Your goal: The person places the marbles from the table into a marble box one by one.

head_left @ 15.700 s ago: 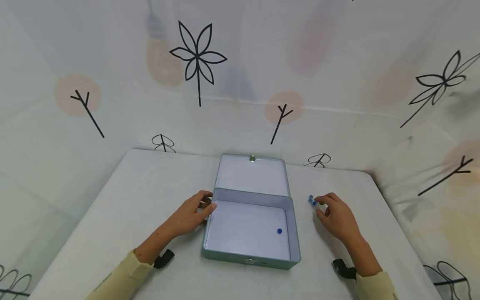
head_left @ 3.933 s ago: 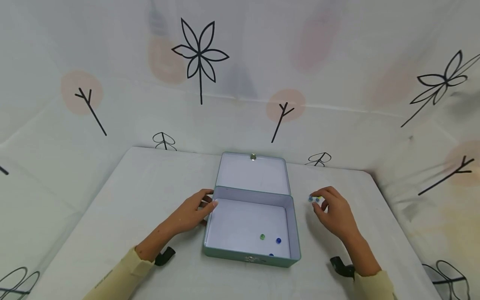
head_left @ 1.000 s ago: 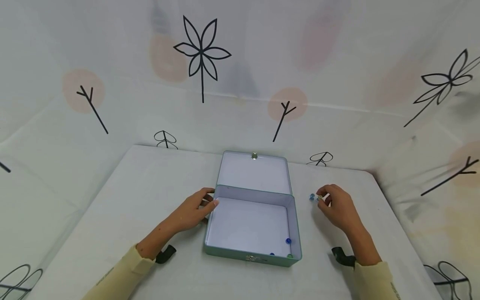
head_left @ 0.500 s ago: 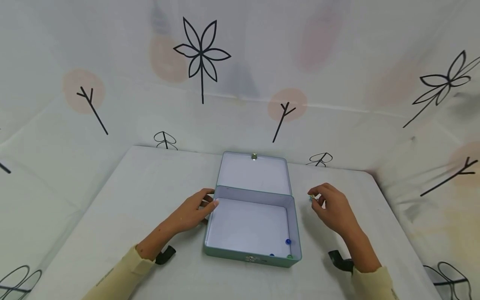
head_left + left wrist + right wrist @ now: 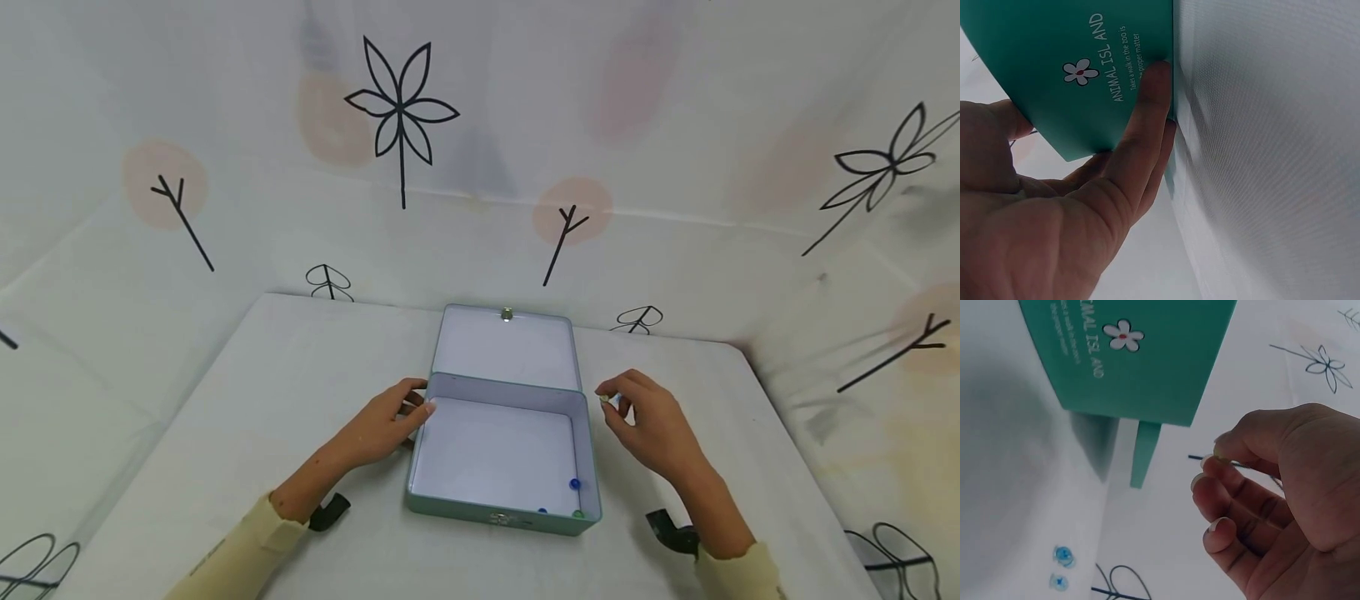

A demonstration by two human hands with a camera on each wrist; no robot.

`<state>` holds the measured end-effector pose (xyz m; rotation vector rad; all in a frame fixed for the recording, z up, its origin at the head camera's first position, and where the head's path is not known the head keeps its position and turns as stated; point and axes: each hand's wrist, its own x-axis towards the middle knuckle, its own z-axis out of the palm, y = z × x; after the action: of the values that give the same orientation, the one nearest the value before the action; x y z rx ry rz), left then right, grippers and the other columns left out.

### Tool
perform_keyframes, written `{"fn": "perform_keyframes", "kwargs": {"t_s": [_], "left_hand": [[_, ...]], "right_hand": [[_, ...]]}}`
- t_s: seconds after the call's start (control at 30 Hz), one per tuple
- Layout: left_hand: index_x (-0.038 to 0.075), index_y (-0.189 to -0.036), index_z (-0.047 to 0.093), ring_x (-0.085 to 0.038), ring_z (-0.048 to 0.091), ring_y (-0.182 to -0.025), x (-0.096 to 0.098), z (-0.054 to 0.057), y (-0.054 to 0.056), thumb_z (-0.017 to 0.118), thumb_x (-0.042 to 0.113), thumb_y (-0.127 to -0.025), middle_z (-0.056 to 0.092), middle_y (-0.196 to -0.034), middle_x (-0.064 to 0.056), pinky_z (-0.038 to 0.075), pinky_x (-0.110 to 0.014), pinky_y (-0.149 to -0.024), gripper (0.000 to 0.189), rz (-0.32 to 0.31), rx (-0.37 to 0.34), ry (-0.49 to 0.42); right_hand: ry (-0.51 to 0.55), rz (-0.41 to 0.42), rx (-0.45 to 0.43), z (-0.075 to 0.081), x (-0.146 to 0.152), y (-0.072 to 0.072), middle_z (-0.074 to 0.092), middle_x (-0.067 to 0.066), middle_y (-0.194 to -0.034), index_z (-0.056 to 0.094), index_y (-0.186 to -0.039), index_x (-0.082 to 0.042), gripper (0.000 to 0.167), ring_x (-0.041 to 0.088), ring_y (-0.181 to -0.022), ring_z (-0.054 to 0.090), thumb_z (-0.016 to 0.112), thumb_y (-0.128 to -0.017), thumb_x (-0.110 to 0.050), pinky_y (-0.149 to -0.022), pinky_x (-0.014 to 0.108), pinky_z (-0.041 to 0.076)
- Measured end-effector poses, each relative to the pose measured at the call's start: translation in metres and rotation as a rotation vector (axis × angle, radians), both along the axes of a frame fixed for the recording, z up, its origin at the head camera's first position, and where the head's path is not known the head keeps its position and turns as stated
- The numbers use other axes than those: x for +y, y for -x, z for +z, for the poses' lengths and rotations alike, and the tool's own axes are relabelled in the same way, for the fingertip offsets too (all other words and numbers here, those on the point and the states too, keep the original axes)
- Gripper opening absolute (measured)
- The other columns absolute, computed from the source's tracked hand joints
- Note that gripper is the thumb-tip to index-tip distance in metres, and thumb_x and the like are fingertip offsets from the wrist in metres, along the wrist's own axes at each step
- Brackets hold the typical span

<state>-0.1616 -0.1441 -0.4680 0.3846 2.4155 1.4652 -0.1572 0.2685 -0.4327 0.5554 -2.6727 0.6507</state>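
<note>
A green tin box (image 5: 495, 505) stands on the table with its lid (image 5: 504, 350) folded back. My left hand (image 5: 386, 423) holds its left wall, the thumb at the rim and the fingers along the lettered outer side (image 5: 1085, 37). Inside lie a blue marble (image 5: 574, 484), a darker blue marble (image 5: 542, 510) partly hidden by the front wall, and a green marble (image 5: 577, 514) in the front right corner. Just right of the box, my right hand (image 5: 652, 425) pinches a small yellowish marble (image 5: 1219, 452) between thumb and index finger, raised above the table.
Two light blue marbles (image 5: 1064, 555) lie on the white tablecloth (image 5: 315, 333) to the right of the box, mostly behind the right hand in the head view. A patterned cloth wall (image 5: 480, 233) rises behind the table. Black camera mounts (image 5: 672, 532) sit at the wrists.
The right hand has lifted the yellowish marble from beside the blue ones and moved left towards the box. Over the longer span, the box went from one visible marble to three. The left hand stays put.
</note>
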Motion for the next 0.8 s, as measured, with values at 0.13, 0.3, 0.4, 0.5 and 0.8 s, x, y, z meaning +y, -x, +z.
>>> {"fn": "perform_keyframes", "kwargs": {"t_s": [0.13, 0.3, 0.4, 0.5, 0.8], "left_hand": [[0.006, -0.159, 0.042, -0.03, 0.064, -0.126, -0.001, 0.0, 0.0, 0.058, 0.042, -0.11, 0.061, -0.137, -0.014, 0.064, -0.036, -0.081, 0.063, -0.002, 0.011, 0.002], [0.006, -0.159, 0.042, -0.031, 0.064, -0.126, -0.001, -0.001, 0.0, 0.058, 0.043, -0.11, 0.061, -0.137, -0.014, 0.064, -0.036, -0.081, 0.063, 0.0, 0.012, -0.003], [0.006, -0.159, 0.041, -0.031, 0.063, -0.127, -0.001, -0.002, 0.0, 0.058, 0.043, -0.11, 0.06, -0.138, -0.015, 0.065, -0.036, -0.08, 0.064, 0.005, 0.007, -0.006], [0.006, -0.16, 0.04, -0.032, 0.063, -0.128, 0.0, -0.002, 0.0, 0.058, 0.043, -0.11, 0.059, -0.14, -0.015, 0.065, -0.037, -0.079, 0.064, 0.011, -0.001, -0.011], [0.006, -0.16, 0.039, -0.033, 0.062, -0.13, 0.0, -0.001, 0.0, 0.059, 0.042, -0.11, 0.058, -0.143, -0.016, 0.065, -0.036, -0.076, 0.065, 0.011, -0.014, -0.027]], "right_hand": [[0.005, 0.022, 0.0, 0.002, -0.007, -0.003, 0.068, -0.003, -0.103, 0.076, -0.109, -0.01, 0.024, 0.012, -0.075, 0.057, 0.081, -0.089, 0.002, -0.057, 0.022, 0.048], [0.009, 0.063, 0.001, 0.004, -0.016, -0.008, 0.067, -0.005, -0.103, 0.076, -0.107, -0.012, 0.025, 0.011, -0.076, 0.057, 0.083, -0.087, 0.002, -0.056, 0.021, 0.047], [0.007, 0.093, -0.004, 0.004, -0.02, -0.011, 0.066, -0.006, -0.103, 0.076, -0.106, -0.014, 0.026, 0.01, -0.077, 0.057, 0.083, -0.087, 0.002, -0.056, 0.02, 0.047], [0.003, 0.117, -0.011, 0.003, -0.025, -0.013, 0.066, -0.007, -0.102, 0.075, -0.106, -0.016, 0.027, 0.009, -0.078, 0.057, 0.083, -0.087, 0.002, -0.057, 0.02, 0.048], [-0.019, 0.14, -0.048, 0.002, -0.035, -0.018, 0.064, -0.01, -0.1, 0.074, -0.105, -0.018, 0.027, 0.012, -0.078, 0.058, 0.084, -0.087, 0.0, -0.059, 0.019, 0.049]]}}
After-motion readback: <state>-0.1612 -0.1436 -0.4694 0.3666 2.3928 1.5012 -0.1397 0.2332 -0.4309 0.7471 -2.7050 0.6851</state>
